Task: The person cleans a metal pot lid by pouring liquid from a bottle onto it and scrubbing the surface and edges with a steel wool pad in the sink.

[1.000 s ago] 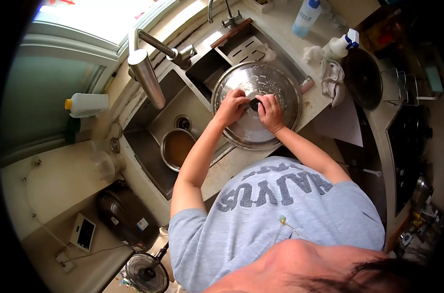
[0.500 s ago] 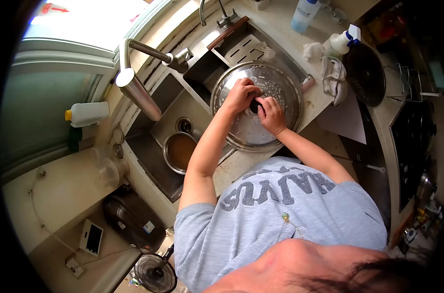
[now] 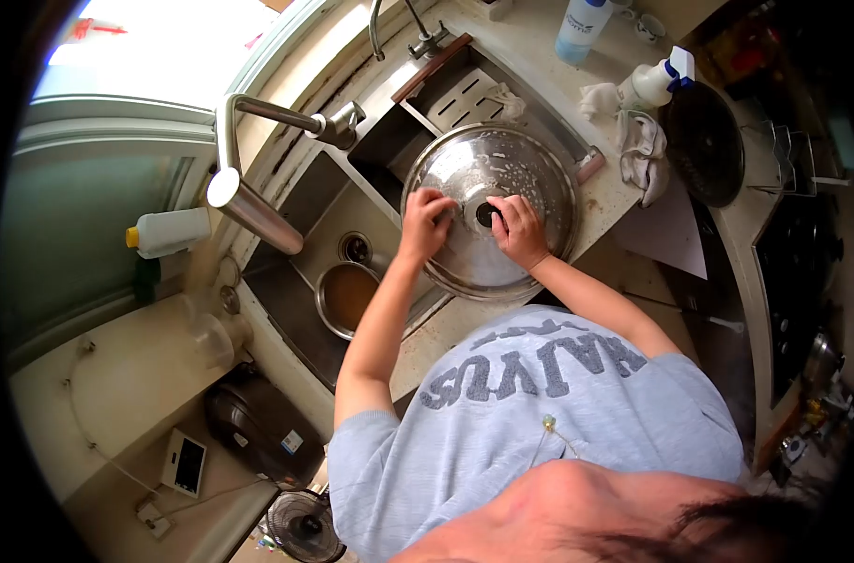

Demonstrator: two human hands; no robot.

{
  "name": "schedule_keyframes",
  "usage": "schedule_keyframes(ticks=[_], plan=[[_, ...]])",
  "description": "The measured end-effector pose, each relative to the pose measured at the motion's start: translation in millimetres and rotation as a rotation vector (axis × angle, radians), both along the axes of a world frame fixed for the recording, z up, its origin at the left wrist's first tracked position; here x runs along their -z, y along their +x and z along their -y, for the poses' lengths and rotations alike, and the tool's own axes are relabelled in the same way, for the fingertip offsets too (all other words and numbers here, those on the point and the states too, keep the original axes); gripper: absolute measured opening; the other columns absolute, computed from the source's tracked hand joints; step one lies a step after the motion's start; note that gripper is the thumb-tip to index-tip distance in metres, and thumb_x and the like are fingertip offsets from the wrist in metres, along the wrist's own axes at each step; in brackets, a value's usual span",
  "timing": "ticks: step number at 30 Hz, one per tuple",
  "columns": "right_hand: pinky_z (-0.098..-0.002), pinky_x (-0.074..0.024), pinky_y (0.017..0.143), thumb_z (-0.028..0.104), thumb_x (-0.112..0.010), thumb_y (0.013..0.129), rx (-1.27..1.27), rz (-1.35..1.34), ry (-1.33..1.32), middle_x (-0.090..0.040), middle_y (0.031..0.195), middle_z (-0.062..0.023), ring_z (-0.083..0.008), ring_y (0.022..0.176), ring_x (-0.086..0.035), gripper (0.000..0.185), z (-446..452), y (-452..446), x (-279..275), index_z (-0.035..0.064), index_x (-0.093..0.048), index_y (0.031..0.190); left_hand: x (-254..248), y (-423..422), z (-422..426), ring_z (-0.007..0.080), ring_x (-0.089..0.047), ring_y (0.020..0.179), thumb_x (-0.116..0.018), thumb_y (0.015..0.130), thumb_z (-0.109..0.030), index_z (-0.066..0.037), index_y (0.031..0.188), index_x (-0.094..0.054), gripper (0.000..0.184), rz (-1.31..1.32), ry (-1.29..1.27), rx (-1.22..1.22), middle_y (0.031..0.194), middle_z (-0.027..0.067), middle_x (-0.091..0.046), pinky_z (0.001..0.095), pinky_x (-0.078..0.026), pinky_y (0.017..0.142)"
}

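Note:
A large round metal pot lid with foamy white streaks lies across the right part of the sink, its black knob facing up. My right hand is closed on the knob, with thumb and fingers at its right side. Over the left part of the lid is my left hand, its fingers curled in. Whatever those fingers hold, if anything, is hidden.
Left of the lid, a metal pot with brownish liquid stands in the sink basin. A thick steel faucet reaches over that basin. White cloths and a spray bottle are on the counter at right.
My left hand has moved from beside the knob leftward and down toward the lid's left edge. My right hand stays at the knob. The view has shifted slightly.

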State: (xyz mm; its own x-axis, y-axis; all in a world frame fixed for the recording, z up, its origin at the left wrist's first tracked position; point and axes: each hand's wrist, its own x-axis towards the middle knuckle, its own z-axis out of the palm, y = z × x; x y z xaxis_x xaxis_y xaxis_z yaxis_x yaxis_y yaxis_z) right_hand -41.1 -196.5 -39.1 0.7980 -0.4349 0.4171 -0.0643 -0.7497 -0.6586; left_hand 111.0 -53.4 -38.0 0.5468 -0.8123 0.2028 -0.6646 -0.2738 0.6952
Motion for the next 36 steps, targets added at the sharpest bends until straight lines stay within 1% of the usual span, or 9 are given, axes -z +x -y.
schedule_keyframes(ticks=[6,8,11,15,18,24,30,31,36], plan=[[-0.0382,-0.0451,0.077,0.012,-0.056,0.084,0.013,-0.045,0.004,-0.054,0.09,-0.0108,-0.0292,0.086,-0.053,0.026,-1.4,-1.2,-1.5,0.0086,-0.056,0.109,-2.8,7.6,75.4,0.0301,-0.053,0.089,-0.07,0.07,-0.005,-0.009,0.086,-0.069,0.017,0.003,-0.086,0.105,0.092,0.0097,-0.058,0.0371,-0.045,0.079],[-0.0383,-0.0451,0.077,0.012,-0.056,0.083,0.003,-0.025,0.004,-0.054,0.089,-0.0106,-0.0291,0.085,-0.053,0.026,-1.0,-1.7,-1.6,0.0085,-0.056,0.109,1.0,24.2,60.7,0.0292,-0.054,0.088,-0.071,0.068,-0.003,-0.009,0.086,-0.07,0.019,0.144,-0.075,-0.059,0.091,0.01,-0.058,0.0371,-0.045,0.078],[-0.0379,-0.0452,0.077,0.012,-0.056,0.083,0.009,0.004,-0.006,-0.054,0.089,-0.0101,-0.0286,0.084,-0.053,0.025,-1.1,-0.4,-2.5,0.0088,-0.056,0.109,14.1,19.6,17.7,0.0291,-0.053,0.092,-0.07,0.067,0.002,-0.008,0.089,-0.07,0.025,0.055,-0.008,-0.232,0.093,0.0097,-0.057,0.0361,-0.045,0.08],[-0.0374,-0.0451,0.077,0.012,-0.056,0.083,0.016,-0.043,-0.001,-0.054,0.089,-0.0095,-0.0281,0.085,-0.054,0.025,-3.5,-2.7,-3.9,0.0094,-0.056,0.108,8.6,9.0,76.5,0.0306,-0.053,0.093,-0.07,0.071,-0.008,-0.008,0.091,-0.07,0.02,0.069,-0.082,-0.028,0.094,0.0123,-0.057,0.0373,-0.044,0.083],[-0.0372,-0.0451,0.078,0.012,-0.056,0.083,0.004,-0.061,0.001,-0.054,0.089,-0.0093,-0.0279,0.085,-0.054,0.026,1.9,-0.2,-4.1,0.0098,-0.055,0.109,19.3,37.8,94.7,0.0323,-0.054,0.09,-0.069,0.072,-0.009,-0.007,0.088,-0.07,0.016,0.028,-0.069,-0.22,0.09,0.0136,-0.059,0.0384,-0.045,0.079],[-0.0366,-0.0453,0.077,0.012,-0.056,0.083,0.004,-0.02,0.018,-0.053,0.088,-0.0084,-0.0267,0.084,-0.053,0.026,-2.3,0.4,-0.5,0.0105,-0.055,0.109,24.9,26.6,4.7,0.0309,-0.052,0.096,-0.064,0.076,-0.009,-0.003,0.089,-0.068,0.015,0.071,0.149,-0.524,0.094,0.0122,-0.056,0.0392,-0.045,0.082],[-0.0362,-0.0456,0.076,0.01,-0.056,0.082,-0.02,-0.029,0.0,-0.053,0.087,-0.0078,-0.0262,0.084,-0.053,0.026,-0.4,2.0,-1.2,0.0107,-0.056,0.109,19.0,59.5,70.3,0.0338,-0.06,0.075,-0.064,0.067,-0.008,-0.001,0.074,-0.071,0.012,0.111,0.143,-0.43,0.081,0.0176,-0.061,0.0408,-0.05,0.073],[-0.0362,-0.0456,0.076,0.01,-0.056,0.082,-0.017,-0.025,-0.003,-0.053,0.087,-0.0078,-0.0262,0.084,-0.053,0.026,0.4,3.6,-1.8,0.0107,-0.056,0.109,10.1,59.1,90.9,0.0336,-0.06,0.082,-0.065,0.071,-0.01,-0.002,0.083,-0.071,0.016,0.093,0.242,-0.386,0.086,0.0174,-0.062,0.0393,-0.049,0.079],[-0.0355,-0.0464,0.075,0.012,-0.058,0.081,-0.027,-0.032,-0.024,-0.052,0.086,-0.0061,-0.025,0.082,-0.053,0.026,-0.4,1.4,-1.3,0.0123,-0.058,0.107,16.8,57.0,103.0,0.0314,-0.059,0.088,-0.068,0.07,-0.011,-0.004,0.083,-0.072,0.016,0.108,0.198,-0.334,0.088,0.0153,-0.062,0.0379,-0.048,0.081]])
